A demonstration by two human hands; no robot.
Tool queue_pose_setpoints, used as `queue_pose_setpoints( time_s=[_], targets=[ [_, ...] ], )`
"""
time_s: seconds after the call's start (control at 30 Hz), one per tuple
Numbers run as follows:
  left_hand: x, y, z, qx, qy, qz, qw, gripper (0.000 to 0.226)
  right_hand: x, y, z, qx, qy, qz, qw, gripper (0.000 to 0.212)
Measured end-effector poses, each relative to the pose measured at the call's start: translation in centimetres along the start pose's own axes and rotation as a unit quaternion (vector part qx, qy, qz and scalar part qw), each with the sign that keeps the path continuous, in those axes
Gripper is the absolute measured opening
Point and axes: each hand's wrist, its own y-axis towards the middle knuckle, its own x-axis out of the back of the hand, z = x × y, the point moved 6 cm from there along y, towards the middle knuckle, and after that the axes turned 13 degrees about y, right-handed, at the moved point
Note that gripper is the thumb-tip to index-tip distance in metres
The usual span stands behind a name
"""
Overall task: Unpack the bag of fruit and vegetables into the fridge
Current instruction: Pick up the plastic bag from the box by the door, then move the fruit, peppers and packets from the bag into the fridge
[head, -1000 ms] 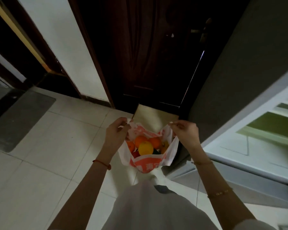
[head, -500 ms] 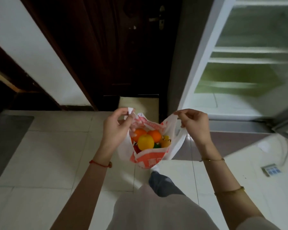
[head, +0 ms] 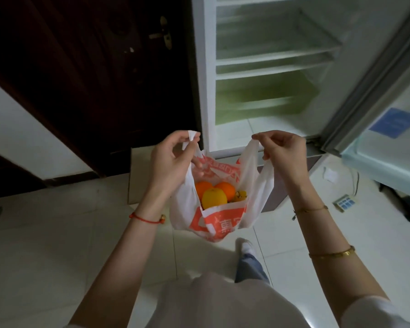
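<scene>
— 2 handles pinched: my left hand [head: 169, 162] holds one, my right hand [head: 281, 147] the other, plastic bag [head: 219, 215] hanging before the open fridge [head: 270, 60].

— Keep it spread; I'd free 1 hand for the top orange [head: 214, 197].

1 plastic bag [head: 219, 218] is counted, with 3 round fruits [head: 214, 198] seen inside: 2 orange, 1 yellow. 2 hands are counted, left hand [head: 169, 162] and right hand [head: 283, 150]. 3 bracelets [head: 310, 210] are noted, and 1 open fridge [head: 270, 67].
</scene>
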Motion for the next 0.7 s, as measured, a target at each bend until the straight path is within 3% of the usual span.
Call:
queue_pose_setpoints(
  time_s=[0.23, 0.7],
  targets=[
    [-6.4, 4.0, -5.5, -0.011, -0.028, -0.004, 1.000, 0.021, 5.5, 6.3, 2.1, 0.040, -0.001, -0.017, 0.999, 0.012],
    [-13.1, 15.6, -13.4, -0.063, 0.003, -0.164, 0.984, 0.020, 9.1, 24.9, 8.2, 0.130, 0.013, 0.060, 0.990, 0.018]
  ],
)
